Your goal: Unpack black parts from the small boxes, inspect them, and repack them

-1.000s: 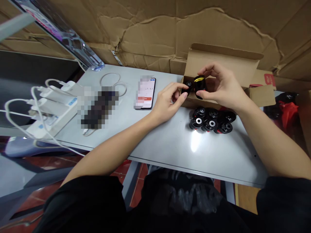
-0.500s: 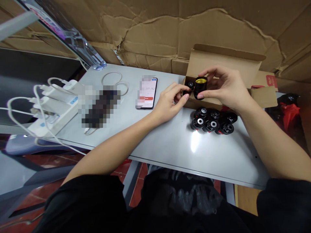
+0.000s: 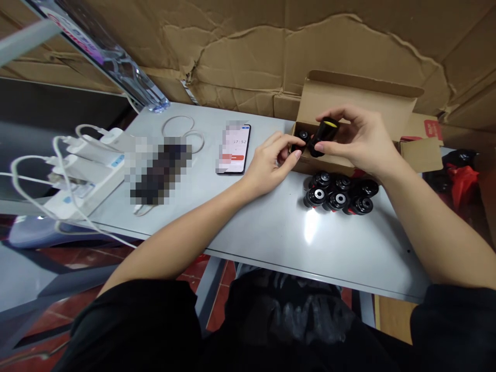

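"Where is the black lamp holder (image 3: 326,133) now?"

"In your right hand (image 3: 362,134), over the open cardboard box (image 3: 333,165). Your thumb and fingers are closed around it. It leans, its yellow-lined end up and toward your right. You can't tell whether its lower end touches anything in the box."

"And the left hand (image 3: 267,163)?"

"Your left hand is at the box's left end, thumb and index fingertip a narrow gap apart, beside a small black part (image 3: 303,136) in the box. Whether you're gripping anything there, the view doesn't show."

"What sits in front of the box?"

"You have a cluster of black fittings (image 3: 336,201) on the white table (image 3: 267,232), close together in two rows of three. At least two in the row nearer you show pale metal rings on top, and there are bits of red low down among them."

"What else is around?"

"Beyond your left hand, a phone (image 3: 237,150) lies face up with its screen lit. Farther left you've got a white power strip (image 3: 93,178) with cables plugged in, and a clear plastic bottle (image 3: 132,77) near the table's far left corner. The box's lid stands raised at the back, against the brown cardboard (image 3: 240,57) behind the table."
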### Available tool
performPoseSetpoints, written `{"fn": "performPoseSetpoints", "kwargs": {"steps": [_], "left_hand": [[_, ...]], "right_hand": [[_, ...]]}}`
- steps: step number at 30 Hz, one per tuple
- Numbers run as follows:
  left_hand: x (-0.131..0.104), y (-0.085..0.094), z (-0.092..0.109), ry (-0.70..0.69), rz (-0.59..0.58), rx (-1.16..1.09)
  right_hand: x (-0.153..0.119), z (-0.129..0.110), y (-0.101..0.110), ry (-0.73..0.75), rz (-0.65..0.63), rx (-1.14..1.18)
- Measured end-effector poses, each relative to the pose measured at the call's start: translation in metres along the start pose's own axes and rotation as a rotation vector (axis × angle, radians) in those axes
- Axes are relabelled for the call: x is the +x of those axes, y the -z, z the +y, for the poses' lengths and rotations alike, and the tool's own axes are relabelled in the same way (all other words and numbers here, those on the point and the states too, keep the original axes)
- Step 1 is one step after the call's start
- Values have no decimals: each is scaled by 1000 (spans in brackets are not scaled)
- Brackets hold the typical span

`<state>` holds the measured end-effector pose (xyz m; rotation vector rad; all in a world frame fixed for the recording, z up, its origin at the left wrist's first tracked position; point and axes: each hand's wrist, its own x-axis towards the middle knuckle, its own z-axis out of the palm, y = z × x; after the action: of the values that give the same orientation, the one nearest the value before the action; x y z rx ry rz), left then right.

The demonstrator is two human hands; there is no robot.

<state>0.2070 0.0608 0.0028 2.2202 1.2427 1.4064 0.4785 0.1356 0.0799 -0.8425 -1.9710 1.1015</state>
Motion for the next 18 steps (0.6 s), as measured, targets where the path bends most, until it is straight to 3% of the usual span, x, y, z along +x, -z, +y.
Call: {"fn": "performPoseSetpoints", "kwargs": {"steps": [6,10,18], "left_hand": [[4,8,-11,-20,-39,-40],[6,13,-20,-19,-76,-48],[3,7,-19,-36,-76,-9]], "right_hand": [[2,6,1,37,53,-48],[1,1,2,43,15,-58],[0,-6,0,5,2,-80]]}}
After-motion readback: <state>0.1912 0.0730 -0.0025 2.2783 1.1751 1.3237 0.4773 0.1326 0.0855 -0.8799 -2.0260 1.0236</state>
